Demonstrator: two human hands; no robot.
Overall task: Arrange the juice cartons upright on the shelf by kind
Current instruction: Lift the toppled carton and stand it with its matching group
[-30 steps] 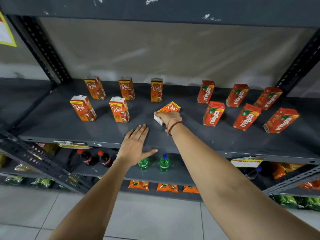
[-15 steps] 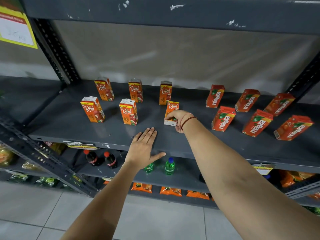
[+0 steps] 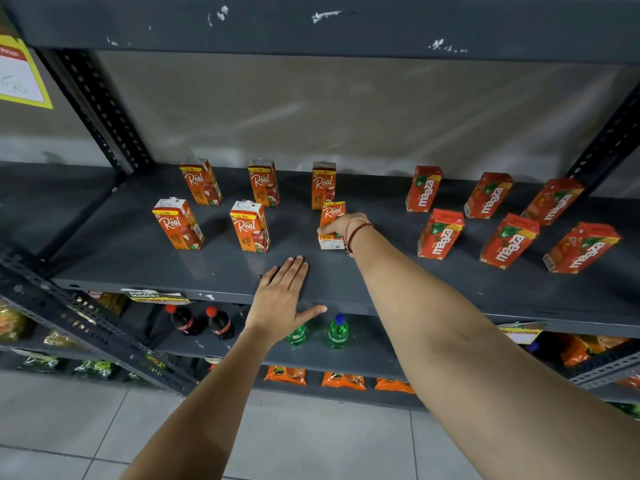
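On the dark grey shelf (image 3: 121,244), several orange Real cartons stand upright on the left in two rows, among them a front one (image 3: 250,226) and a back one (image 3: 323,185). My right hand (image 3: 341,226) is shut on another Real carton (image 3: 331,216), held upright on the shelf in the front row. Several red Maaza cartons stand on the right in two rows, for example one at the front (image 3: 440,233) and one at the far right (image 3: 581,247). My left hand (image 3: 282,299) lies flat and open on the shelf's front edge.
A shelf below holds two cola bottles (image 3: 201,320), green bottles (image 3: 337,332) and orange packets (image 3: 285,374). Slanted perforated uprights (image 3: 100,109) frame the shelf at both sides. A yellow-bordered sign (image 3: 20,77) hangs at the upper left. Tiled floor lies underneath.
The Real carton in my right hand went from lying tilted on its side to standing upright on the shelf. My left hand stayed flat on the edge.
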